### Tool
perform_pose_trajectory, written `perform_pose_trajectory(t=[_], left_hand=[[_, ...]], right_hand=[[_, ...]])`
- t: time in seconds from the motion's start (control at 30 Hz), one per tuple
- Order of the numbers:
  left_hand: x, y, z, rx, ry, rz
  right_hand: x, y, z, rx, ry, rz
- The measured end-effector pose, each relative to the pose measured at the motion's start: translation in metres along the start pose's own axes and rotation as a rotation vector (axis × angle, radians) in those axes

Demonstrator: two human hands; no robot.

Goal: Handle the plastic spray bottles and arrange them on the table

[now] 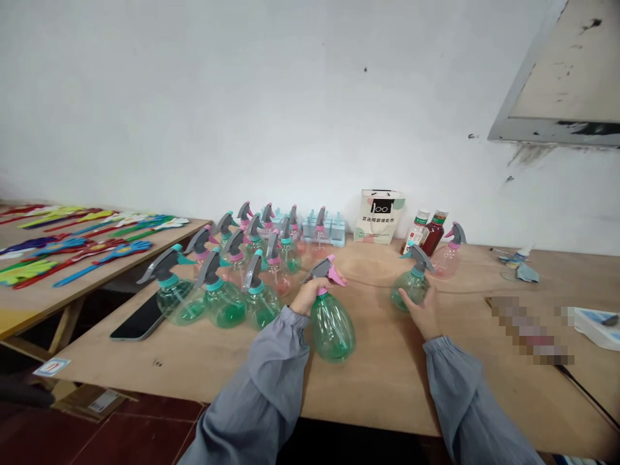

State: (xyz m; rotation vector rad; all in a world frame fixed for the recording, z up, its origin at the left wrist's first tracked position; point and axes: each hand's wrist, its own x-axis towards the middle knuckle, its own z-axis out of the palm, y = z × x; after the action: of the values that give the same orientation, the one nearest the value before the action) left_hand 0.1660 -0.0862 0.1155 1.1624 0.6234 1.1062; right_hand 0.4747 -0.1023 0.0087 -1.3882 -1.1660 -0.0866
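My left hand (pixel 306 295) is closed round the neck of a green spray bottle (pixel 333 329) with a grey and pink trigger head. It hangs slightly tilted near the table's front edge. At the right, my right hand (pixel 422 309) grips the body of another green spray bottle (pixel 404 287), whose head is grey and teal. Behind that one stands a pink spray bottle (pixel 444 259). Left of my hands, several green and pink spray bottles stand in rows, among them a green one (pixel 225 303) at the front.
Across the wooden table (pixel 368 387) are a black phone (pixel 135 321), a paper bag (pixel 378 219), two sauce bottles (pixel 429 234), pale blue molds (pixel 334 229) and a white tray (pixel 593 326). Colourful hand-shaped clappers (pixel 106 255) cover a second table at left. A wall rises behind.
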Motion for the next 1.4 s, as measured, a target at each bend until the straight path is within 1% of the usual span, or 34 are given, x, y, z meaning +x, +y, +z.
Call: perform_pose_trajectory(t=[0.1, 0.23, 0.33, 0.4, 0.5, 0.6, 0.67, 0.8, 0.9, 1.0, 1.07, 1.27, 1.4], left_hand=[[0.0, 0.002, 0.001, -0.018, 0.018, -0.013], [-0.001, 0.002, 0.001, 0.006, -0.043, 0.006], [-0.001, 0.001, -0.001, 0.002, -0.008, 0.027], [-0.001, 0.001, -0.002, 0.004, -0.001, 0.011], [-0.003, 0.001, -0.003, 0.048, -0.051, -0.003], [-0.004, -0.002, 0.0, 0.11, -0.082, 0.072], [-0.004, -0.003, 0.002, 0.133, -0.042, 0.137], [-0.003, -0.004, 0.001, 0.202, 0.167, 0.239], [-0.001, -0.005, -0.004, 0.364, 0.294, 0.328], [0.003, -0.009, -0.009, 0.542, 0.329, 0.451], [0.005, -0.012, -0.012, 0.62, 0.34, 0.497], [0.007, -0.016, -0.012, 0.648, 0.434, 0.464], [-0.008, -0.022, -0.013, 0.769, 0.483, 0.531]], right_hand=[[0.001, -0.003, 0.0, -0.002, 0.015, -0.017], [0.001, -0.006, -0.001, -0.011, 0.028, -0.025], [0.001, -0.005, -0.001, -0.019, 0.025, -0.034], [0.001, -0.005, -0.001, -0.019, 0.019, -0.043], [0.001, -0.004, -0.001, -0.011, 0.016, -0.049], [0.001, -0.004, -0.001, -0.01, 0.01, -0.048], [0.001, -0.003, -0.001, -0.012, 0.01, -0.043], [0.001, -0.002, -0.001, 0.0, 0.0, -0.031], [0.0, -0.003, -0.001, 0.004, -0.005, -0.018], [0.0, -0.003, -0.001, 0.0, 0.005, -0.017], [0.001, -0.003, -0.001, -0.007, 0.008, -0.025], [0.001, -0.005, -0.001, -0.004, 0.019, -0.049], [0.001, -0.005, -0.001, 0.0, 0.019, -0.05]])
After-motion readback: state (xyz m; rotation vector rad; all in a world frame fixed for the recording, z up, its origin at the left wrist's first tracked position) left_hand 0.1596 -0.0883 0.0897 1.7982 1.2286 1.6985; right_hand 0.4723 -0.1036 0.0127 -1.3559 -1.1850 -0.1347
